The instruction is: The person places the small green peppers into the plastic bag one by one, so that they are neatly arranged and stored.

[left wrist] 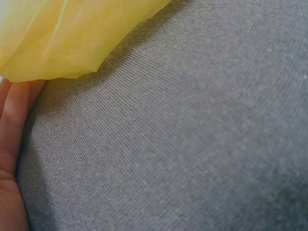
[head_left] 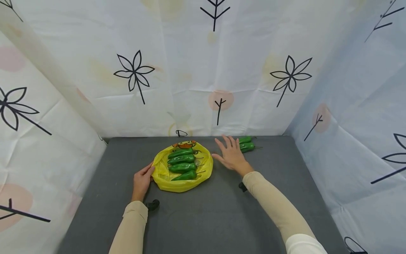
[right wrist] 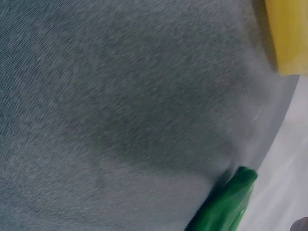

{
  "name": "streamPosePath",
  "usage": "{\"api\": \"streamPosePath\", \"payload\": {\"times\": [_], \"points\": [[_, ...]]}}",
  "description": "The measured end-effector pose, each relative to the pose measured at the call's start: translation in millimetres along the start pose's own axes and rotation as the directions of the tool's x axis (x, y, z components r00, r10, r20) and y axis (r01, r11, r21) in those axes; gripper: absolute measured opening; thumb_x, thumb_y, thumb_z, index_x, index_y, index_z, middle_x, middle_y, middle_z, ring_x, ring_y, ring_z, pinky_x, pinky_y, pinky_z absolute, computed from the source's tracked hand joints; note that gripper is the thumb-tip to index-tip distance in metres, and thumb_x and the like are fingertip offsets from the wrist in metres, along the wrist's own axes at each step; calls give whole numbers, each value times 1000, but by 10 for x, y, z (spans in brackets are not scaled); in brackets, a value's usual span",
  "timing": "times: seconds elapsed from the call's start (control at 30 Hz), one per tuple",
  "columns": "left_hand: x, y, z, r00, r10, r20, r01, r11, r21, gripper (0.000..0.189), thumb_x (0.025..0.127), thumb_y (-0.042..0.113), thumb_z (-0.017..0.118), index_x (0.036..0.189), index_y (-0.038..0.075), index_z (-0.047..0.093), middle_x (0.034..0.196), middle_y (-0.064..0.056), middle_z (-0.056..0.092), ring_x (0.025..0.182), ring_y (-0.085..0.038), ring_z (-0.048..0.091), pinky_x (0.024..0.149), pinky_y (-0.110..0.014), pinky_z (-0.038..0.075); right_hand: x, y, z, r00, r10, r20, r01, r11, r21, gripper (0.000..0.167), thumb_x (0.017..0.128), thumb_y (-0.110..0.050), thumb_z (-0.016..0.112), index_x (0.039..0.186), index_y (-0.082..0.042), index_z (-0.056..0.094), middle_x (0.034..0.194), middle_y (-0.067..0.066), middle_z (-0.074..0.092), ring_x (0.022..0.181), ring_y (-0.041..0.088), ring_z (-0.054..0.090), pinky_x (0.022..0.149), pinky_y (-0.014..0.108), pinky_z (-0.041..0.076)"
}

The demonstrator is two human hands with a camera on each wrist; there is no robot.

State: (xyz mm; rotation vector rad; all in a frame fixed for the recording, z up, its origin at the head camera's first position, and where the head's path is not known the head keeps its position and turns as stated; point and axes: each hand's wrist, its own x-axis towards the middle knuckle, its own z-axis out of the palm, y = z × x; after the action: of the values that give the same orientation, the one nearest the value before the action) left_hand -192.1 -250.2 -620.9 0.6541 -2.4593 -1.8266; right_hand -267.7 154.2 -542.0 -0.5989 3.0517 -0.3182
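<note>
A yellow plastic bag [head_left: 180, 187] lies with its mouth spread wide at the middle of the table, a cartoon print on its far rim. Several green chili peppers [head_left: 183, 168] lie in a row inside it, stems to the right. My left hand [head_left: 141, 181] pinches the bag's left edge; in the left wrist view its fingers [left wrist: 13, 125] go under the yellow film [left wrist: 57, 43]. To the right of the bag, my right hand [head_left: 233, 156] is spread with nothing in it. Just beyond its fingers lie two more green chili peppers [head_left: 247, 147], partly hidden by the hand.
The dark grey table [head_left: 203, 222] ends at a white cloth wall [head_left: 190, 70] with plant drawings. Similar cloth stands along the left and right sides. In the right wrist view a pepper [right wrist: 224, 207] lies close to the table's far edge.
</note>
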Motion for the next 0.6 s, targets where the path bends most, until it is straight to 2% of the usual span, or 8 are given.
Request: {"api": "streamPosePath", "payload": {"times": [0.27, 0.6], "points": [[-21, 42, 1, 1000, -13, 27, 13, 1000, 0, 50, 98, 52, 63, 144, 33, 59, 149, -3, 59, 97, -4, 61, 74, -12, 52, -92, 117, -5, 998, 61, 15, -61, 998, -22, 72, 104, -58, 44, 164, -25, 22, 168, 18, 18, 156, 44, 14, 124, 68, 9], [3, 17, -16, 999, -5, 33, 5, 1000, 0, 49, 99, 48, 64, 145, 31, 59, 149, -5, 60, 92, 0, 62, 74, -14, 53, -171, 339, 63, 998, 62, -29, -63, 996, -60, 75, 101, -55, 54, 162, -20, 29, 164, 23, 26, 152, 49, 22, 121, 71, 16]]}}
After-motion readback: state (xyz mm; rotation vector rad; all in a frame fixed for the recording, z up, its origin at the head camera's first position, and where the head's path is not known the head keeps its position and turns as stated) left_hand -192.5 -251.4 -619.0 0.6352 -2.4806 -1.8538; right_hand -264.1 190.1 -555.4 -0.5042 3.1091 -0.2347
